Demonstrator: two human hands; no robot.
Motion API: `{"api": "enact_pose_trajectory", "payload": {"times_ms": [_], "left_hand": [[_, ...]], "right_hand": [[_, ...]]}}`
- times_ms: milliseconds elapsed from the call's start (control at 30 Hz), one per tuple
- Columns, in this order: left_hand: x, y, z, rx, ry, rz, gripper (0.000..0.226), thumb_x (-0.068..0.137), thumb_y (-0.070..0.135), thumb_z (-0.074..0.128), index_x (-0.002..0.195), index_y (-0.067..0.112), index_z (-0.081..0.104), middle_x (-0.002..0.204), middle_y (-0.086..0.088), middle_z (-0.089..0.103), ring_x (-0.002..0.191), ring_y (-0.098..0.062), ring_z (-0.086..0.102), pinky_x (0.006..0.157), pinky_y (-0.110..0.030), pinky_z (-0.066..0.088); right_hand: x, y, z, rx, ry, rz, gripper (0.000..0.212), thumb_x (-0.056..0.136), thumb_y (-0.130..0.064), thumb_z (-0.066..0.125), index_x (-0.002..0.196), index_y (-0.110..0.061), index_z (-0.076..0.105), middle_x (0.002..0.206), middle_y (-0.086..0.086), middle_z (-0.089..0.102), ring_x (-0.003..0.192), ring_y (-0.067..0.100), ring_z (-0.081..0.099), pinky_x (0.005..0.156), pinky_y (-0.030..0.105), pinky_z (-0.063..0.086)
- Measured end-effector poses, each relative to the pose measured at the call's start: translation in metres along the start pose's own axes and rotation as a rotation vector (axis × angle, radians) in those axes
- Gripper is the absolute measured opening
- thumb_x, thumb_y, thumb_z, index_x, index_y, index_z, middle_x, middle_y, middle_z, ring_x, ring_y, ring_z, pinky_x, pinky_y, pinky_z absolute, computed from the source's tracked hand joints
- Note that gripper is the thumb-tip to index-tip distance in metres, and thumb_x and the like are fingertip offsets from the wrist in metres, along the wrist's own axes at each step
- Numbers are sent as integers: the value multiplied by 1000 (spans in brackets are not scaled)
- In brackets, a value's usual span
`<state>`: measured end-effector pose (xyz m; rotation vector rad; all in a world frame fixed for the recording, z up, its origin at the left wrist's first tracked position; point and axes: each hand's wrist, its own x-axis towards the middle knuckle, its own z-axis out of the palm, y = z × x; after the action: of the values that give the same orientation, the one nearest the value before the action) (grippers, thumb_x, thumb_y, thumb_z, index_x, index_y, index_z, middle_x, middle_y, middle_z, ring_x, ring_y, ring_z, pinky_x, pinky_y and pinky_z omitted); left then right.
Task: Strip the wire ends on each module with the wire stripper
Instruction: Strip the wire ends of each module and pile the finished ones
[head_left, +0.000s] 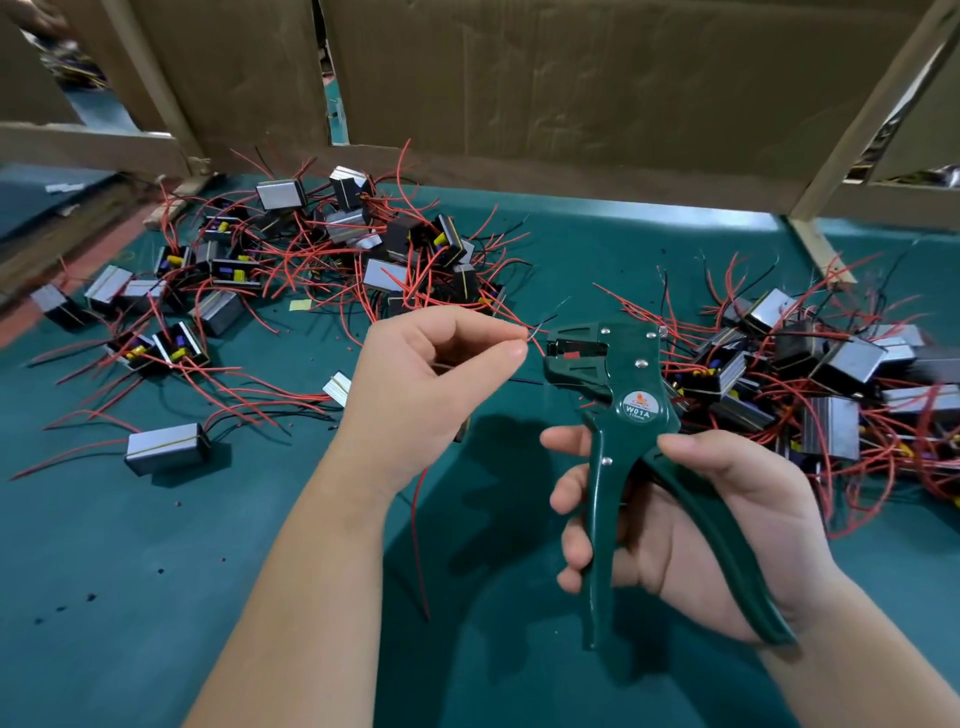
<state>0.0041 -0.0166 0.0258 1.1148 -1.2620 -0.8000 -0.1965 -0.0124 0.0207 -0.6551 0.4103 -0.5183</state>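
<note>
Head view: left hand is raised over the green surface, thumb and forefinger pressed together and pinching thin wire ends; its other fingers are curled. The wire tips point right, just short of the wire stripper head, not touching it. Right hand grips the stripper's two green handles, fingers wrapped round the front handle, thumb over the rear one; the handles stand apart. A red wire hangs below the left hand. Left heap of modules, with red and black leads, lies farther back; right heap of modules lies just behind the stripper. Cardboard panels stand behind.
</note>
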Motion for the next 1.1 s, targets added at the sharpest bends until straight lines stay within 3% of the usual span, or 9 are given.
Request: {"api": "enact_pose_trajectory", "payload": {"times_ms": [200, 300, 400, 433, 567, 700, 800, 933, 1100], "left_hand": [[0, 1, -3, -77, -61, -6, 20, 84, 0, 65, 93, 16, 73, 82, 9, 74, 82, 1, 65, 71, -10, 45], [-1, 1, -2, -54, -88, -18, 24, 82, 7, 58, 95, 20, 74, 83, 6, 71, 77, -4, 57, 68, -13, 43], [0, -2, -1, 4, -105, -19, 23, 83, 12, 60, 95, 25, 74, 84, -22, 66, 74, -17, 50, 70, -22, 40], [-1, -3, -1, 7, -106, -23, 22, 82, 13, 62, 95, 27, 74, 84, -23, 68, 75, -18, 51, 71, -24, 41], [1, -6, -3, -58, -93, -82, 16, 76, 15, 69, 89, 24, 71, 74, 8, 71, 71, -4, 61, 70, -15, 49], [1, -7, -2, -10, -99, -26, 17, 82, 4, 69, 80, 21, 69, 68, 11, 69, 63, 0, 59, 61, -11, 46], [0, -4, -1, 52, -86, 24, 18, 84, 3, 68, 79, 21, 67, 61, 18, 64, 52, 6, 53, 53, -6, 40], [-1, -1, 0, 140, -36, 102, 14, 81, 12, 66, 77, 25, 66, 63, 22, 63, 56, 7, 54, 57, -5, 39], [-3, 0, 1, 232, -3, 167, 16, 81, 8, 66, 78, 24, 66, 67, 19, 64, 64, 6, 57, 65, -7, 41]], "right_hand": [[0, -1, -3, 31, -64, 24, 69, 69, -29, 74, 124, 7, 55, 95, 25, 63, 74, 38, 62, 73, 52, 53], [1, -1, -3, 44, -95, 33, 65, 71, -29, 71, 124, 6, 56, 95, 25, 63, 75, 38, 62, 74, 52, 53], [2, 0, -2, 43, -130, 36, 55, 75, -29, 68, 118, 4, 61, 96, 25, 62, 75, 38, 61, 74, 51, 52], [2, 0, -1, 39, -135, 36, 53, 75, -29, 68, 117, 3, 61, 96, 25, 62, 75, 38, 61, 74, 50, 51], [1, 1, 0, 53, -181, 31, 51, 80, -28, 64, 119, 4, 59, 97, 25, 61, 78, 38, 61, 75, 50, 51], [0, 2, -1, 7, -172, 11, 55, 79, -27, 67, 123, 5, 56, 95, 25, 63, 77, 38, 63, 77, 52, 51], [1, 5, -1, -61, -92, -32, 51, 74, -26, 73, 114, 4, 61, 87, 25, 62, 70, 37, 62, 70, 51, 52], [1, 9, 0, -126, 14, -78, 42, 67, -29, 79, 98, -2, 67, 74, 21, 61, 59, 34, 61, 62, 46, 52], [2, 10, 1, -158, 13, -80, 41, 67, -28, 80, 97, -2, 66, 74, 21, 60, 59, 35, 61, 62, 47, 52]]}}
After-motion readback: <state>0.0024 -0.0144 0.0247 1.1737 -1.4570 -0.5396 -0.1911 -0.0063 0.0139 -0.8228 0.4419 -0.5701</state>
